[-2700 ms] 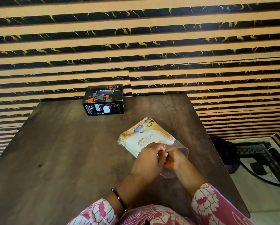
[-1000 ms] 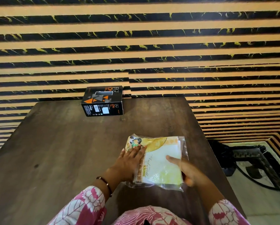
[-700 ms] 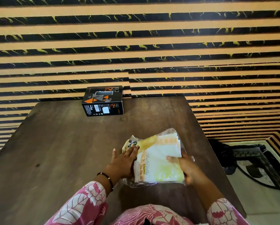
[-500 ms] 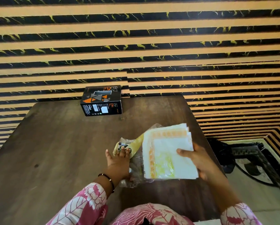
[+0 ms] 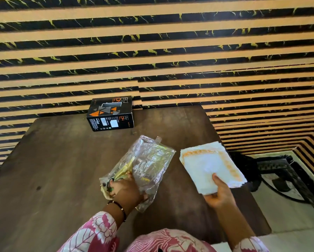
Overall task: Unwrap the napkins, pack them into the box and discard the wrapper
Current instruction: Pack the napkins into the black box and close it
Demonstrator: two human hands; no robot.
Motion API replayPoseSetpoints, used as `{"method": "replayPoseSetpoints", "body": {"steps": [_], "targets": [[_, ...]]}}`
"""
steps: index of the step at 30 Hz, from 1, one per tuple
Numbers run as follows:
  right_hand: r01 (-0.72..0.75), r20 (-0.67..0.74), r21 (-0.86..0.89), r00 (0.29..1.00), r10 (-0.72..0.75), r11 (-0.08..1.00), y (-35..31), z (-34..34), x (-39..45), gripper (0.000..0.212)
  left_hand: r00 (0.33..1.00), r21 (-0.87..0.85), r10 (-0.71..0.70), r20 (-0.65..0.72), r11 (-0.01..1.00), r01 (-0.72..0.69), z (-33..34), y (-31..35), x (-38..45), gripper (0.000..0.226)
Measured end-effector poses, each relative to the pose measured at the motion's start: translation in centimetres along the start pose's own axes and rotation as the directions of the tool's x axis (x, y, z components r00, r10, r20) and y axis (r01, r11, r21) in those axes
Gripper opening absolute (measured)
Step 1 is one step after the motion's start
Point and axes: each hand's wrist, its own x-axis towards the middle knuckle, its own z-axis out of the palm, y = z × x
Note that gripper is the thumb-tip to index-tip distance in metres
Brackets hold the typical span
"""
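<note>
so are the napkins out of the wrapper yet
Out: the right hand holds the napkins clear of the wrapper, which the left hand grips.

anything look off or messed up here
Nothing is spilled or damaged. The wrapper is crumpled and empty under the left hand, as expected once opened. The napkins, held by the right hand, are slightly fanned at the edges. The box sits by the wall, a little askew to the table edge.
</note>
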Motion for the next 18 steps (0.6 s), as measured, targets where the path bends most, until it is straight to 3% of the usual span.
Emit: {"method": "replayPoseSetpoints", "body": {"steps": [3, 5, 7, 9, 11, 12, 14, 18], "targets": [[0.01, -0.046, -0.145, 0.999, -0.016, 0.989, 0.7, 0.7, -0.5, 0.041, 1.0, -0.084, -0.013, -0.024, 0.996, 0.011, 0.5, -0.2, -0.2, 0.111], [0.015, -0.077, -0.399, 0.996, -0.049, 0.917, 0.8, 0.9, -1.1, 0.033, 0.999, -0.144, -0.034, 0.019, 0.989, 0.036, 0.6, -0.2, -0.2, 0.114], [0.008, -0.087, -0.746, 0.99, -0.109, 0.666, 0.6, 1.2, -1.8, 0.032, 0.999, -0.114, 0.011, 0.039, 0.993, -0.006, 0.1, -0.1, -0.5, 0.106], [-0.047, -0.091, -0.91, 0.992, -0.087, 0.411, 0.3, 1.4, -2.5, 0.046, 0.992, -0.111, 0.118, 0.046, 0.987, -0.113, -0.6, -0.5, -1.3, 0.085], [-0.006, -0.024, -0.952, 0.998, -0.055, 0.308, 0.1, 1.5, -3.1, 0.045, 0.979, -0.214, 0.205, -0.014, 0.956, -0.203, -1.2, -1.5, -2.1, 0.058], [0.083, 0.065, -0.954, 0.995, -0.072, 0.288, 0.0, 1.7, -3.3, 0.037, 0.981, -0.29, 0.188, -0.051, 0.937, -0.195, -1.4, -2.0, -2.3, 0.054], [0.296, 0.262, -0.916, 0.953, -0.155, 0.272, 0.1, 2.9, -3.8, 0.021, 0.986, -0.394, 0.071, -0.152, 0.91, -0.126, -2.0, -2.7, -2.7, 0.058], [0.509, 0.482, -0.85, 0.855, -0.192, 0.131, 2.3, 6.4, -4.0, 0.015, 0.903, -0.32, 0.015, -0.428, 0.933, -0.167, -1.4, -2.2, -1.9, 0.071]]}}
